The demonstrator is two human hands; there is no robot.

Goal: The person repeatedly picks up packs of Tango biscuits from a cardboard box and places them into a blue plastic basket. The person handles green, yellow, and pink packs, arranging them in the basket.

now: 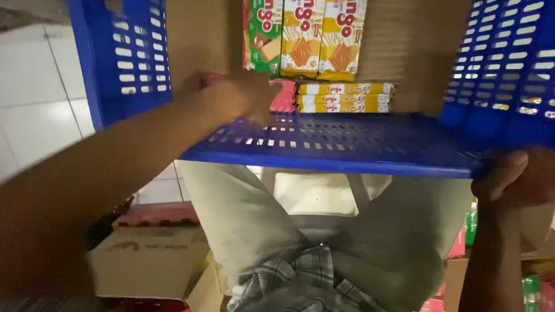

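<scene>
The floor is made of big white tiles point(32, 104), and they shine a little. The person sits with knees apart in pale trousers point(242, 213), and a checked shirt shows low down. A brown cardboard box point(148, 258) sits on the floor by the left leg, with red packets peeking out above and below it. More red and green packets lie by the right leg.

A big blue plastic crate with holes in its walls point(327, 144) rests over the knees. Its near wall runs across the middle of the view, and its side walls rise high on both sides. Brown cardboard lines the bottom, and much of it is still bare, so there is room inside.

The left hand point(240, 98) reaches over the near wall into the crate. It rests on a flat red packet point(284, 98), which lies near the front of the crate. The hand is blurry, so I cannot tell how its fingers are set. Just beside it lies a short stack of yellow wafer packets point(345, 98). Further back lie three more packs side by side, one green point(264, 28) and two yellow.

The right hand point(528, 176) grips the crate's near right corner from below, fingers curled tight around the edge.
</scene>
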